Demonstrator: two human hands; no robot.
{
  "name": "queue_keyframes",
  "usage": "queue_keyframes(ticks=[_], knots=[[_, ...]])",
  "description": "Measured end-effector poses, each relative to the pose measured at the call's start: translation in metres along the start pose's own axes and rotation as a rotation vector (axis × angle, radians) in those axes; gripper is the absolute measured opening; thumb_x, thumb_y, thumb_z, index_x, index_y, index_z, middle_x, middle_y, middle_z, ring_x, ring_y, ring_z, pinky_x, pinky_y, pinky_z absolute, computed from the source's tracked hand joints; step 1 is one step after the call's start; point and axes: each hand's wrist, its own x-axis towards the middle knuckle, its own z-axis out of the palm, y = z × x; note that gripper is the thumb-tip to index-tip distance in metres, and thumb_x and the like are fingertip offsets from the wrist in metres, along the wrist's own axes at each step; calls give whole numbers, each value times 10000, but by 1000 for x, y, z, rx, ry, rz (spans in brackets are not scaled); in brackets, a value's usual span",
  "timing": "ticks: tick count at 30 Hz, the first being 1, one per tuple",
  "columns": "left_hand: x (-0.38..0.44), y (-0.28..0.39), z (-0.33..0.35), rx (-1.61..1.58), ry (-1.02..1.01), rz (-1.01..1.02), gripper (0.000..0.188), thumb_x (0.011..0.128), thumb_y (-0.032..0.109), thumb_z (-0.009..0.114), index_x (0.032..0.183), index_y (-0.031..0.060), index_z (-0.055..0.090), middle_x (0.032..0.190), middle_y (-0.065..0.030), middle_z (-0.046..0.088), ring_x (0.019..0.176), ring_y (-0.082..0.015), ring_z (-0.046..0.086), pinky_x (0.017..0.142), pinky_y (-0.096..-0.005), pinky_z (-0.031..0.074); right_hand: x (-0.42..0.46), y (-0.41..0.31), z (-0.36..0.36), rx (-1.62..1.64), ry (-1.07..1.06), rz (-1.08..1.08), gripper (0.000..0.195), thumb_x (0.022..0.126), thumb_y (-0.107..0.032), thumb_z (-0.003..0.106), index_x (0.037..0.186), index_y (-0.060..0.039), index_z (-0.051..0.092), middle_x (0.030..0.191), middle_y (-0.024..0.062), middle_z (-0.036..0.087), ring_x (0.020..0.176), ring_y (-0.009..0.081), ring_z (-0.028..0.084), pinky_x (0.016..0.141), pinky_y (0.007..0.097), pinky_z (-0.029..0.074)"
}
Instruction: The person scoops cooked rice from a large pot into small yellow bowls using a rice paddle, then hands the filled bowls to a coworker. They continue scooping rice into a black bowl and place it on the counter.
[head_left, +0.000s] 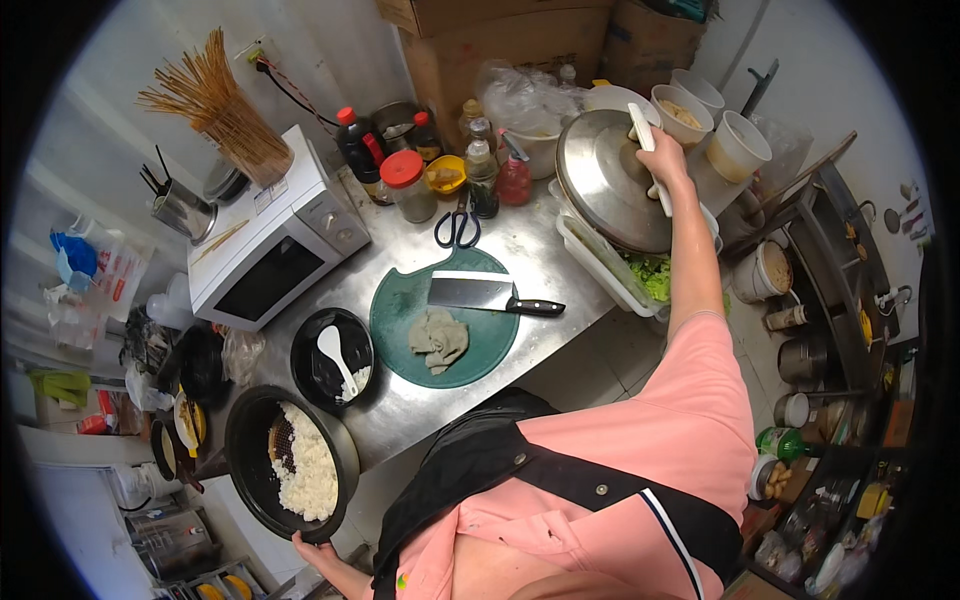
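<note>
My right hand (663, 156) grips the white handle of a large round metal lid (600, 172), which is over white tubs at the counter's right end. At the lower left, my left hand (315, 551) holds the rim of a dark pot (349, 465) partly filled with cooked rice (307, 469). Beside the pot, a black bowl (307, 352) holds a white rice paddle (337, 360) and a little rice. A cleaver (472, 291) and a crumpled grey cloth (439, 341) lie on a green cutting board (390, 300).
A white microwave (330, 225) stands at the left, bearing a container of wooden skewers (247, 146). Sauce bottles (364, 154), a red-lidded jar (409, 199) and scissors (457, 225) are at the counter's back. Leafy greens (649, 277) fill a tub below the lid. Shelves (817, 270) line the right.
</note>
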Motion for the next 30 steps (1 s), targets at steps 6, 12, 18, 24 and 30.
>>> queue_keyframes(ticks=[6, 12, 18, 24, 30], knots=[[-7, 3, 12, 4, 9, -20, 391, 778, 227, 546, 1091, -7, 553, 1078, -102, 614, 929, -223, 617, 761, -347, 545, 46, 2, 25, -120, -24, 14, 422, 665, -220, 638, 1058, -70, 608, 963, 178, 643, 917, 320, 614, 807, 388, 470], [-2, -1, -3, -39, 8, -66, 377, 769, 221, 562, 1094, 30, 569, 1075, -81, 622, 940, -225, 618, 757, -339, 545, 64, -10, 33, -163, -174, 33, 437, 686, -221, 652, 1078, -37, 591, 942, 178, 647, 867, 284, 628, 771, 381, 476], [7, -2, -4, 7, -33, -40, 359, 777, 221, 597, 1071, 17, 581, 1069, -75, 622, 927, -212, 613, 792, -352, 526, 51, -25, 16, -265, -161, 15, 520, 697, -343, 708, 1063, 7, 590, 951, 192, 641, 853, 296, 624, 744, 390, 478], [21, -16, -21, -91, -33, -23, 304, 783, 141, 574, 1051, -2, 582, 1060, -86, 625, 943, -234, 608, 849, -371, 494, -78, -148, 49, -48, 81, -579, 291, 788, -314, 635, 913, -51, 640, 836, 121, 630, 758, 278, 614, 681, 364, 472], [6, -11, -4, -117, -2, 33, 219, 793, 102, 543, 977, -15, 565, 998, -104, 620, 915, -233, 609, 815, -367, 501, -278, -251, 200, 383, -870, -906, 169, 798, -178, 608, 850, -24, 653, 816, 156, 641, 767, 308, 611, 695, 381, 477]])
